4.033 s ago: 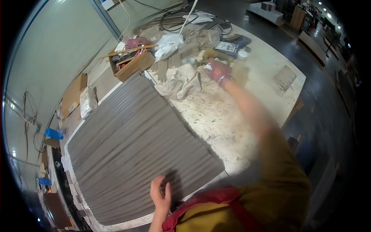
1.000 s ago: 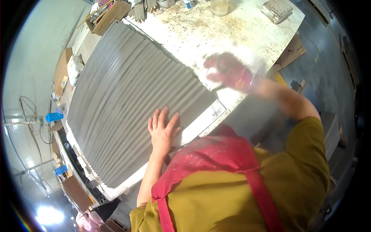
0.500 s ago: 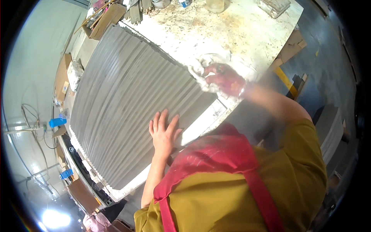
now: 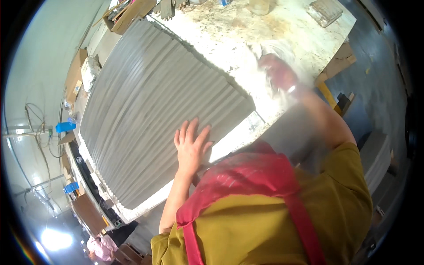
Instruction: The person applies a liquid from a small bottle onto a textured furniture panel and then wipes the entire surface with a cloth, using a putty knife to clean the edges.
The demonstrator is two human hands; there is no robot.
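Observation:
A large grey ribbed panel [image 4: 145,110] lies on the white, stained worktable [image 4: 229,31]. My left hand [image 4: 190,145] is bare and rests flat on the panel near its front edge, fingers spread. At the right, past the panel's edge, my right hand [image 4: 279,73] wears a dark red glove and is smeared by motion. It grips a crumpled white cloth [image 4: 278,47], pressed against the tabletop; bright glare hides much of the cloth's outline.
A cardboard box of odds and ends [image 4: 132,15] stands at the far left. Toward the back are a clear tub [image 4: 259,6] and a wrapped flat block [image 4: 325,12]. A stuffed white bag [image 4: 90,73] sits left of the panel. A person in pink [image 4: 102,247] is at lower left.
My right hand has moved right and away from me with the cloth, off the panel's edge onto the tabletop. The left hand stays flat on the panel.

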